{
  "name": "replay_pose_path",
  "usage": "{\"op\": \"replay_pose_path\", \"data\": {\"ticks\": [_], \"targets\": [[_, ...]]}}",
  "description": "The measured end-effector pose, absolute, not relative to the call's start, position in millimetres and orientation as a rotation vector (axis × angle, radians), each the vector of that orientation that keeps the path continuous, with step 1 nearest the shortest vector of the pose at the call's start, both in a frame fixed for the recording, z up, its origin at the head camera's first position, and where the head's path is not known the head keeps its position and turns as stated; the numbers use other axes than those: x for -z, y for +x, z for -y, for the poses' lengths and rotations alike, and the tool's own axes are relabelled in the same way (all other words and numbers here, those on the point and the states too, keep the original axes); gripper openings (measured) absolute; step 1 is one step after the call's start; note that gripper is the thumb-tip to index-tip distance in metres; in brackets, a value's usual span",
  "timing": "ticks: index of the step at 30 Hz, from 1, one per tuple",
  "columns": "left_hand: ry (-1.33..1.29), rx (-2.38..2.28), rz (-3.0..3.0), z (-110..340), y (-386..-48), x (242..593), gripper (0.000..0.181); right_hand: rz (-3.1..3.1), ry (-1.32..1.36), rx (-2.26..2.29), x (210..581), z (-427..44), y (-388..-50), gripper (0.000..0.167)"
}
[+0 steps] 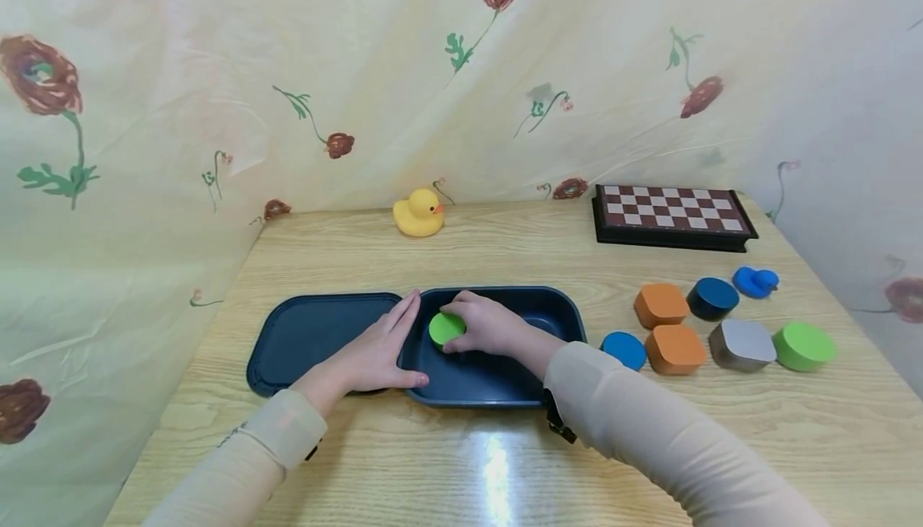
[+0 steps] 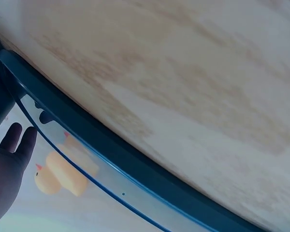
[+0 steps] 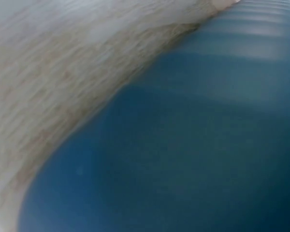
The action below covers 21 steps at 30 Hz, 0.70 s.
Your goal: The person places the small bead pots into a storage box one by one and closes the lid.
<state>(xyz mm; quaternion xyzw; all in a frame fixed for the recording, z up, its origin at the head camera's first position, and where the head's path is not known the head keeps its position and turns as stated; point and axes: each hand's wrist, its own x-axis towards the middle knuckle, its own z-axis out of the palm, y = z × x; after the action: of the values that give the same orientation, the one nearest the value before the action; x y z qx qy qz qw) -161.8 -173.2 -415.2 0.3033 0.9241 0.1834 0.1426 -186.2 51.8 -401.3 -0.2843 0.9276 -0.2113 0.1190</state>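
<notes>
My right hand [image 1: 485, 325] reaches into a dark blue rectangular container [image 1: 497, 387] and pinches a bright green round block [image 1: 445, 331] between thumb and fingers, near the container's left end. With fingers straight and thumb spread, my left hand [image 1: 375, 353] rests at the container's left rim. Part of that hand [image 2: 7, 174] also shows in the left wrist view, beside a curved dark blue edge [image 2: 111, 152]. A dark blue lid [image 1: 317, 331] lies flat left of the container, partly behind the left hand. The right wrist view holds mostly the blurred blue wall [image 3: 183, 145]; the block is hidden there.
Right of the container stand orange blocks [image 1: 675, 349], a grey block [image 1: 743, 344], a green block [image 1: 804, 346], blue round blocks [image 1: 623, 348] and a small blue duck [image 1: 754, 281]. A yellow duck [image 1: 419, 215] and a chessboard box [image 1: 671, 219] sit at the back by the flowered curtain.
</notes>
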Motion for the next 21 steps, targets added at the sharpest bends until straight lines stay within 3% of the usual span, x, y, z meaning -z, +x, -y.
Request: {"op": "replay_pose_path", "data": {"ticks": [21], "targets": [[0.867, -0.526, -2.667, 173.3, -161.0, 416.6, 0.110, -2.732, -0.788, 0.678, 404.0, -43.0, -182.0, 0.064]]}}
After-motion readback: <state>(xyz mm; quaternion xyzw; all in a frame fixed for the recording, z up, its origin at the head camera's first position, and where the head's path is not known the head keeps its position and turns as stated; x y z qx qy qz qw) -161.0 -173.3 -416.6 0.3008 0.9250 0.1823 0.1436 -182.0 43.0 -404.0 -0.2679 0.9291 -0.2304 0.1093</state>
